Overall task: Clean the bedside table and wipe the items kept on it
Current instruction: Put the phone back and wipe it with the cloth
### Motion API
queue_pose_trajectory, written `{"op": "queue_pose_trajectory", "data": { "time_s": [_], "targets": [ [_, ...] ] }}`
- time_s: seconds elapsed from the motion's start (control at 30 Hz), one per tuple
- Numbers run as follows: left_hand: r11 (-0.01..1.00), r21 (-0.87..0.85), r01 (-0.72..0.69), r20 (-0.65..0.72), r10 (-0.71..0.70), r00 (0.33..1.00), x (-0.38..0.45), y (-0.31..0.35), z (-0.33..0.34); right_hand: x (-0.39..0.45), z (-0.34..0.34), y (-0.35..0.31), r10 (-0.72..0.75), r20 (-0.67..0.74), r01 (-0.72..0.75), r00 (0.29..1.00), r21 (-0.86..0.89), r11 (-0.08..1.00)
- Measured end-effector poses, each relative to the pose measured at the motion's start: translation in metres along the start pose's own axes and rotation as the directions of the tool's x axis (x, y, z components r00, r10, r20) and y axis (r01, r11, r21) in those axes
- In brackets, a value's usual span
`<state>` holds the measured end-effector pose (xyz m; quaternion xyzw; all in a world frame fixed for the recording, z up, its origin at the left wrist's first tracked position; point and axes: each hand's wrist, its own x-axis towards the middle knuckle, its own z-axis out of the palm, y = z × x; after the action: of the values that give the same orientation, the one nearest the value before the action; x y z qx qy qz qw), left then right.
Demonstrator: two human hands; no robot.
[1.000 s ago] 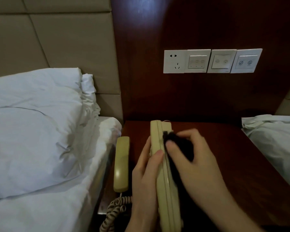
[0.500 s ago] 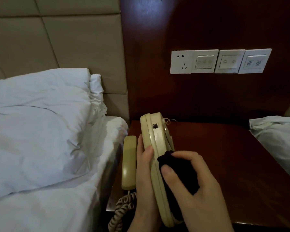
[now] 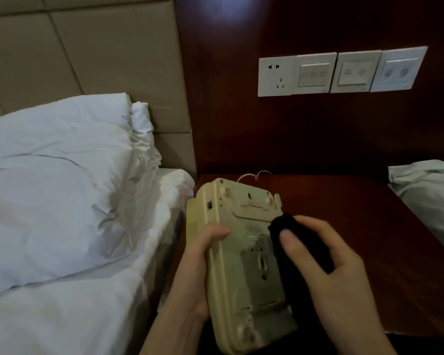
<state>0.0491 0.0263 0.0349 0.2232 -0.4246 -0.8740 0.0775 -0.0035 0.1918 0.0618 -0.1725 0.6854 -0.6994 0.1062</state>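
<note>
- The telephone base is a cream, rounded-cornered plastic slab, turned so its underside faces up: small round feet, moulded slots and a grey rectangular label panel show.
- It is held over the near left corner of the bedside table, a dark reddish, glossy wood top.
- The left hand grips the base's left edge, thumb curled onto the underside and the other fingers wrapped out of sight beneath.
- The right hand clutches a black cloth, soft and bunched, with thumb on top and fingers curled round it; the cloth presses on the right part of the underside.
- A thin pale cord loops from the base's far end, near the table's back edge.
- On the dark wood panel behind, 4 white square plastic plates sit in a row: 1 socket and 3 switch plates.
- A wrinkled white pillow lies on the bed left of the table, against a padded beige headboard.
- More white bedding is beside the table's right edge.
</note>
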Motion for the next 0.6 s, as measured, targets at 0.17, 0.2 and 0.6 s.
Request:
{"op": "queue_pose_trajectory", "data": {
  "time_s": [0.17, 0.2, 0.6],
  "targets": [
    [0.999, 0.035, -0.022, -0.024, 0.023, 0.999, 0.005, -0.002, -0.013, 0.018, -0.027, 0.003, 0.151, -0.092, -0.140, 0.984, 0.108, 0.984],
    [1.000, 0.021, -0.014, 0.010, 0.014, 1.000, 0.005, -0.004, -0.012, 0.022, -0.033, 0.005, 0.166, -0.108, -0.149, 0.980, 0.145, 0.978],
    [0.995, -0.093, 0.047, 0.104, -0.037, 0.994, 0.014, -0.041, 0.006, 0.037, -0.056, 0.036, -0.207, -0.106, 0.152, 0.973, -0.382, 0.911]
  ]
}}
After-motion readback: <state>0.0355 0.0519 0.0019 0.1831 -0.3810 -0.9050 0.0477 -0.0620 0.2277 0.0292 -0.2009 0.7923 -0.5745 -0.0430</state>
